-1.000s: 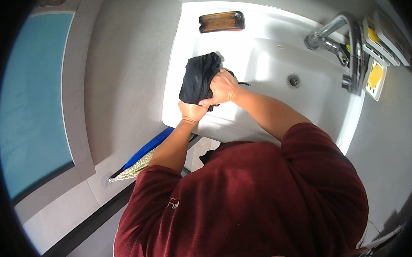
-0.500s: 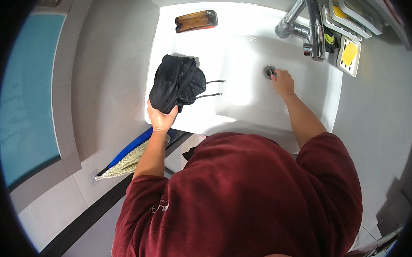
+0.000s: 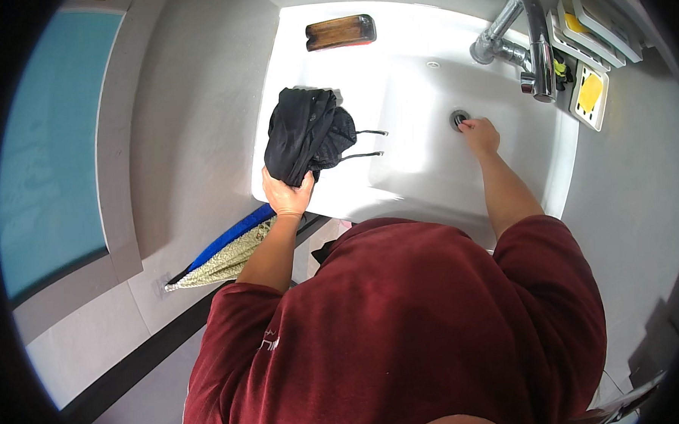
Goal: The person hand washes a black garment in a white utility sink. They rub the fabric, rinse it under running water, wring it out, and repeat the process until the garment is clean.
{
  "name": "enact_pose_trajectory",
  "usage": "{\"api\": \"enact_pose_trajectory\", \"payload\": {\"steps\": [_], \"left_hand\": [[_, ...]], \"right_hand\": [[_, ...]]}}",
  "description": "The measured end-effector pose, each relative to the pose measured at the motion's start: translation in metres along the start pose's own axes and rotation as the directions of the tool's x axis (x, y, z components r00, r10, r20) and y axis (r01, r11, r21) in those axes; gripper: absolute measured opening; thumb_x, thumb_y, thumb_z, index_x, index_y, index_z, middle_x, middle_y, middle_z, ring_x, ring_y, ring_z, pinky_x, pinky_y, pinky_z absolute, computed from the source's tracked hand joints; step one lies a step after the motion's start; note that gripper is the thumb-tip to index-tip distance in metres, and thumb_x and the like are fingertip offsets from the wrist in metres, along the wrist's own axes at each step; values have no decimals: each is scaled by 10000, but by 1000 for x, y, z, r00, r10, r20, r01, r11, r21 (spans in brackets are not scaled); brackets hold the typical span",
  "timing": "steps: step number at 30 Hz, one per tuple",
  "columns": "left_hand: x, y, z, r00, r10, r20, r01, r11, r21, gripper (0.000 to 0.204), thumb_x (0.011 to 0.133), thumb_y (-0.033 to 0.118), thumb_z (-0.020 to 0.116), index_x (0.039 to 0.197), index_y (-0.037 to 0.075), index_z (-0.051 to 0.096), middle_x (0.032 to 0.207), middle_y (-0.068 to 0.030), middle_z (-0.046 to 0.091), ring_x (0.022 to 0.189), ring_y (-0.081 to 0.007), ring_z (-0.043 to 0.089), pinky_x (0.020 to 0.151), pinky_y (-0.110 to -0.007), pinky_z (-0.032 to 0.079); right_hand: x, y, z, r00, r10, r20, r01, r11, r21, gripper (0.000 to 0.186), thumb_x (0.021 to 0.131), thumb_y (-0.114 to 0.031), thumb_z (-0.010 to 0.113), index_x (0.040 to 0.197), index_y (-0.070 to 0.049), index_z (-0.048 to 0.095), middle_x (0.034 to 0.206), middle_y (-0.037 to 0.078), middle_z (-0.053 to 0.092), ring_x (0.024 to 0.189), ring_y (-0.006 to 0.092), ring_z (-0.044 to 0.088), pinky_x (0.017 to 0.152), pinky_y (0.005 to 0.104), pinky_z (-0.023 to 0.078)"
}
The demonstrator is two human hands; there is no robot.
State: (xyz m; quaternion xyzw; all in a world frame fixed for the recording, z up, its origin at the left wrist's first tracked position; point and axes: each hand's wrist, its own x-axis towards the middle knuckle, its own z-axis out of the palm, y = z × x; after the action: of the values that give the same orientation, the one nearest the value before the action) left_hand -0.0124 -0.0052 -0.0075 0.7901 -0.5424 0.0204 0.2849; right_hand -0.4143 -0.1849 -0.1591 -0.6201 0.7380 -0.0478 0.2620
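Note:
A bunched black garment (image 3: 303, 134) with two thin drawstrings lies on the left ledge of the white sink (image 3: 417, 159). My left hand (image 3: 289, 196) grips its near edge, thumb on the right side and fingers partly hidden beneath the fabric. Down in the basin, my right hand (image 3: 483, 137) is at the round drain (image 3: 457, 116), fingertips pinched together on the metal stopper in it. Part of that stopper is covered by the fingers. The drawstrings trail rightward toward the basin.
Behind the garment sits a brown wooden washboard-like block (image 3: 340, 32). A chrome faucet (image 3: 537, 48) arches over the basin's back right. Beyond it stand white racks (image 3: 602, 22) and a soap dish (image 3: 582, 118) with a yellow piece. A blue and pale-yellow cloth (image 3: 228, 255) hangs below left.
My right fingertips have closed into a pinch at the drain stopper. The whole view has shifted slightly, while my left hand keeps its hold on the garment.

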Motion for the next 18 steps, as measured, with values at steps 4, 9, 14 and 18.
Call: {"api": "enact_pose_trajectory", "payload": {"steps": [4, 9, 14, 18], "left_hand": [[0, 1, 0, 999, -39, 23, 39, 999, 3, 655, 615, 234, 803, 1150, -14, 518, 1059, -219, 577, 1001, -424, 572, 874, -484, 463], [1, 3, 1, 999, -50, 21, 50, 999, -5, 643, 619, 228, 801, 1148, -12, 524, 1055, -221, 580, 997, -425, 576, 872, -479, 466], [0, 2, 0, 1000, -6, -10, 6, 1000, 11, 618, 621, 212, 793, 1137, -11, 537, 1044, -224, 584, 989, -426, 584, 872, -470, 470], [4, 6, -1, 1000, 5, 0, -5, 1000, -7, 595, 616, 198, 787, 1115, -21, 547, 1041, -228, 585, 990, -429, 584, 876, -465, 472]], "right_hand": [[1, -1, 1, 1000, 16, 24, -17, 1000, 11, 261, 795, -407, 723, 977, -227, 776, 1013, 43, 677, 948, 241, 655, 819, 362, 505], [3, -2, 5, 1000, 20, -19, -19, 999, 38, 265, 767, -409, 743, 929, -201, 772, 961, 35, 705, 914, 229, 666, 805, 361, 508], [5, -16, -3, 994, 97, 45, -99, 994, 42, 317, 753, -467, 751, 808, -155, 724, 885, 25, 715, 848, 228, 673, 756, 358, 510], [14, -14, -2, 986, 123, 109, -119, 992, -39, 369, 750, -515, 748, 805, -151, 717, 843, 27, 711, 823, 234, 671, 716, 368, 508]]}}
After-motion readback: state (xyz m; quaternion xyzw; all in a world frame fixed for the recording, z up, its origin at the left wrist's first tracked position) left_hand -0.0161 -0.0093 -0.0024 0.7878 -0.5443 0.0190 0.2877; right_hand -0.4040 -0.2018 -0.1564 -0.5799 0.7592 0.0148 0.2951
